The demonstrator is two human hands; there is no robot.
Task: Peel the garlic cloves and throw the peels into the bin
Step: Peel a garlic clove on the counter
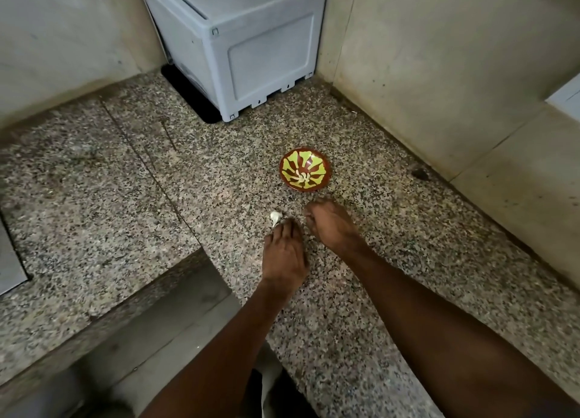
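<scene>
1. A small white garlic piece (275,218) lies on the speckled granite counter (125,197). It looks papery and pale, with a rounded top and a thin tail running down toward the left hand.
2. The left hand (284,254) rests palm down on the counter, fingers stretched forward and close together. The fingertips (286,226) touch the lower end of the garlic piece. Whether they pinch it or only press on it cannot be told.
3. The right hand (329,226) sits just beside the left, knuckles up, its fingers curled under toward the counter. What they have hold of, if anything, is hidden beneath the hand.
4. Just beyond the right hand stands a small bowl (320,164), brown-red with a yellow-green petal pattern inside. At its bottom lie several pale peeled garlic cloves (302,179), bunched together.
5. Further back, in the corner where the two tiled walls meet, sits a grey plastic box (248,40) with a panelled side. It rests on a black mat (188,94).
6. At the far left edge a strip of grey metal (9,260) is set into the counter. What it belongs to cannot be told.
</scene>
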